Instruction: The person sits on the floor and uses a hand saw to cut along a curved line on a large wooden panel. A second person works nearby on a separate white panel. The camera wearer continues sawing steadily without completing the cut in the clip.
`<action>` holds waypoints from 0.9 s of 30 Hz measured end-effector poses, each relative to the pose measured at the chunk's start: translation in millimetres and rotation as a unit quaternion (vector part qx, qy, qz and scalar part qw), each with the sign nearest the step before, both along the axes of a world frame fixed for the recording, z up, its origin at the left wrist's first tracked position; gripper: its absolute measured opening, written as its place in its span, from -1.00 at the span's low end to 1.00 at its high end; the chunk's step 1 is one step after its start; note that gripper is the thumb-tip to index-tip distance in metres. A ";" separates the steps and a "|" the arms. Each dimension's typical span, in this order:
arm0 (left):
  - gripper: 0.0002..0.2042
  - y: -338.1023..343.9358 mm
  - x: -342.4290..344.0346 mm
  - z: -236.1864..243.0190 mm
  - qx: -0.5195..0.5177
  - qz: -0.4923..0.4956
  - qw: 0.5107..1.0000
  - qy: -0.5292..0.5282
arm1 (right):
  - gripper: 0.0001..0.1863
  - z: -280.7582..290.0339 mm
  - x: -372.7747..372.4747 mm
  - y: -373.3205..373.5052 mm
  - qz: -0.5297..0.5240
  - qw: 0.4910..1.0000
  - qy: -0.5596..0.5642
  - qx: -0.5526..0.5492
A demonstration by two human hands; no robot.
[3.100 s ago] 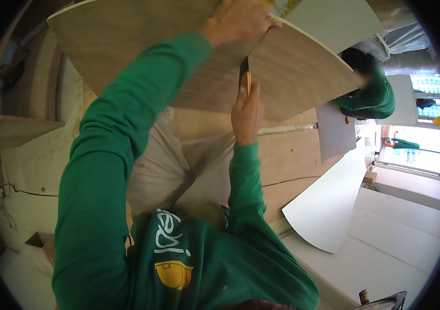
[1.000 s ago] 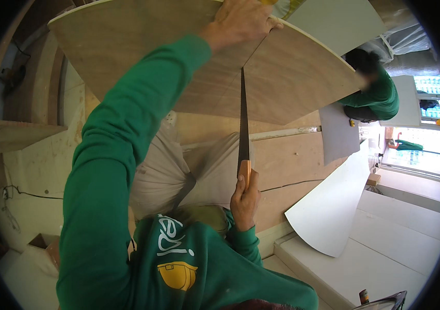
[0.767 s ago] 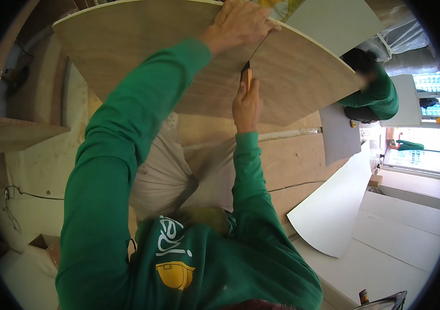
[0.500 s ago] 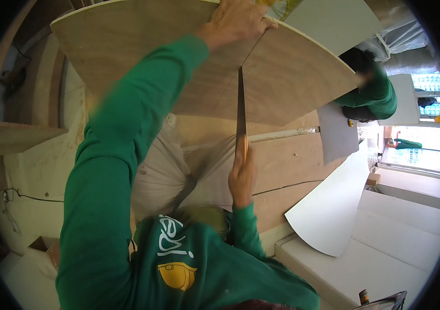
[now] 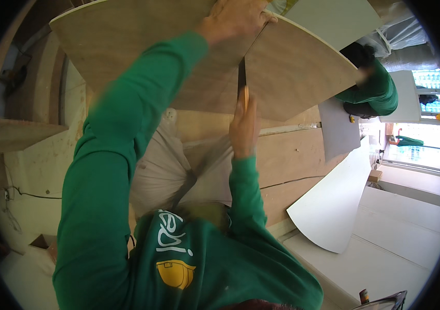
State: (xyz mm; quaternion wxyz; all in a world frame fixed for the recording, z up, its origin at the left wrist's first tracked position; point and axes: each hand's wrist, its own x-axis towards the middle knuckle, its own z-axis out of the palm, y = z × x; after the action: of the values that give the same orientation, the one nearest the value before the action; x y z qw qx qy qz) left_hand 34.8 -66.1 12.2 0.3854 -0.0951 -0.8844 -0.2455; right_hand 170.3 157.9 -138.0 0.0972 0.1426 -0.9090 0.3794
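My right hand (image 5: 243, 126) is closed round the light wooden handle of a handsaw (image 5: 241, 72). Its dark blade meets a large plywood board (image 5: 147, 57) that has a curved far edge. A thin dark line runs from the blade up to that edge, and a fainter one continues toward me. At the top of the view, my left hand (image 5: 238, 19) grips the board by its far edge, right beside the line. Some of its fingertips are out of sight. Part of the blade is hidden by the board and my right hand.
A co-worker in a green top (image 5: 380, 90) crouches past the board's right end. Right of me lies a white curved panel (image 5: 333, 201), with pale flat boards (image 5: 403, 222) beyond. A black cable (image 5: 36, 196) crosses the floor at left. Brown sheets (image 5: 292, 155) lie beneath the board.
My right hand has pushed the saw away from me, up toward the board, so less blade shows. My left hand has stayed nearly in place on the board.
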 end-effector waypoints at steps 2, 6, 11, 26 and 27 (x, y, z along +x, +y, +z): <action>-0.60 -2.4 -2.7 2.8 0.002 0.004 1.000 0.000 | -0.63 -9.3 60.2 45.7 0.006 0.996 -0.080 0.027; -0.59 -2.0 -3.2 -3.1 -0.002 0.012 1.000 0.008 | -0.57 27.3 141.3 94.1 -0.011 0.983 -0.185 0.007; -0.57 3.7 3.2 3.8 -0.013 0.000 1.000 -0.006 | -0.54 -5.3 21.9 18.7 -0.024 0.996 -0.081 0.021; -0.56 -4.3 -3.1 -7.6 0.003 0.006 1.000 0.024 | -0.57 36.7 150.9 86.6 -0.023 0.980 -0.195 0.004; -0.56 -3.6 -3.3 -4.5 -0.007 0.008 1.000 0.010 | -0.58 23.1 130.6 78.8 0.015 0.996 -0.086 -0.013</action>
State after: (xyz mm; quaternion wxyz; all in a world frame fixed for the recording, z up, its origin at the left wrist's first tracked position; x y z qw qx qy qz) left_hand 31.6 -69.7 7.7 0.3956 -0.0931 -0.8828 -0.2355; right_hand 300.9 236.8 -114.9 0.0146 0.1217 -0.9066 0.4039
